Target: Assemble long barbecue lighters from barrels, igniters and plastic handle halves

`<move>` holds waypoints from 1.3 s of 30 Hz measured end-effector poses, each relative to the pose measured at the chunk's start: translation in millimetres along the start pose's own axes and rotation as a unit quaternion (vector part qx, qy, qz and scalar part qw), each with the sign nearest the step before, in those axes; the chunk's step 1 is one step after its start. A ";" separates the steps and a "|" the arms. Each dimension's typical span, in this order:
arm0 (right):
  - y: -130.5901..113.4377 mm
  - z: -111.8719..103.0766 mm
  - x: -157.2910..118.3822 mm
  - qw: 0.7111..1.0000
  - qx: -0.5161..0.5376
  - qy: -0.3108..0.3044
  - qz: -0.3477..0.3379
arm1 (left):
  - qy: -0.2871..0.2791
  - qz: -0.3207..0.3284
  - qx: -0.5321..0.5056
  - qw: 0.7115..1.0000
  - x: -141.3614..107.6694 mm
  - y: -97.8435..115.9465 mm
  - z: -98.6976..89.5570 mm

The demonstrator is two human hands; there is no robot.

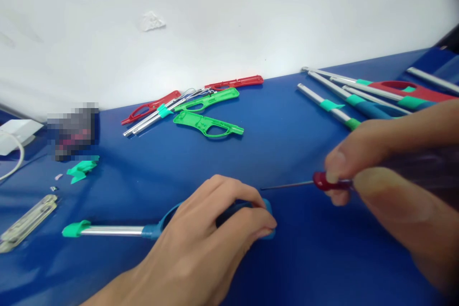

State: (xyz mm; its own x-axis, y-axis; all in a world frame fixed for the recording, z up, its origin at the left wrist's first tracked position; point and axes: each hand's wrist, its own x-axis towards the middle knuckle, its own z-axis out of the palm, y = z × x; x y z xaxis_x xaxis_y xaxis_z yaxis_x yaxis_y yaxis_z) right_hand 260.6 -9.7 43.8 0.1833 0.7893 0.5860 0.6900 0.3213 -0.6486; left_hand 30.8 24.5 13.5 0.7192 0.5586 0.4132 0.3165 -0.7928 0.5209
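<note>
My left hand is closed over the handle of a blue gas lighter, which lies flat on the blue table. Its silver barrel points left and ends in a piece of green tape. Fingertips and thumb meet at the handle's right end; most of the handle is hidden beneath the hand. On the right, my right hand pinches a screwdriver by its dark red handle. The thin shaft points left, its tip just above and beside the left fingertips, apart from the lighter as far as I can see.
Red and green lighter shell halves lie with silver barrels and wires by the wall. Several taped lighters are piled at the back right. At left are green tape scraps, a pale slim tool and a white cable.
</note>
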 end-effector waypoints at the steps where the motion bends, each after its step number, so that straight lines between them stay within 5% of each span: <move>1: 0.4 -5.4 1.6 0.999 -0.001 -0.045 0.007 | 0.000 -0.002 -0.002 1.000 0.4 -0.2 0.4; 4: 1.8 -20.6 4.8 0.983 0.003 -0.176 0.047 | -0.004 -0.022 -0.002 1.000 2.4 0.2 0.8; 6: 2.7 -24.8 4.4 0.977 -0.003 -0.207 0.056 | -0.002 -0.045 0.004 0.999 3.8 1.3 0.8; 10: 3.3 -20.6 1.3 0.991 -0.003 -0.132 0.026 | 0.000 -0.052 0.002 0.999 3.8 2.6 1.5; 15: 3.3 -23.7 5.7 0.979 0.004 -0.201 0.026 | 0.001 -0.043 0.023 0.999 -1.3 1.8 2.6; 24: -0.1 -22.9 4.8 0.987 0.027 -0.158 0.012 | -0.001 -0.015 0.035 0.999 -3.1 2.7 -0.3; 29: 1.6 -28.1 8.2 0.975 0.011 -0.223 0.017 | -0.024 0.000 0.041 0.999 -0.6 3.9 -5.3; 35: 6.4 -23.8 4.3 0.987 0.016 -0.163 0.007 | -0.054 0.022 0.059 0.997 5.5 5.5 -10.9; 39: 2.6 -21.7 4.3 0.983 0.016 -0.180 0.016 | -0.075 0.026 0.062 0.995 5.7 7.7 -14.9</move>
State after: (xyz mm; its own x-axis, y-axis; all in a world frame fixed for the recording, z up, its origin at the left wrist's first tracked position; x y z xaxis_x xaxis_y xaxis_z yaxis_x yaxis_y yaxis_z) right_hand 278.3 -16.9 55.1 -0.0587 0.9316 0.3587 0.6641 0.3047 -0.6827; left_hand 28.1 25.2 31.0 0.8180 0.4806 0.3161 0.3439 -0.8491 0.4009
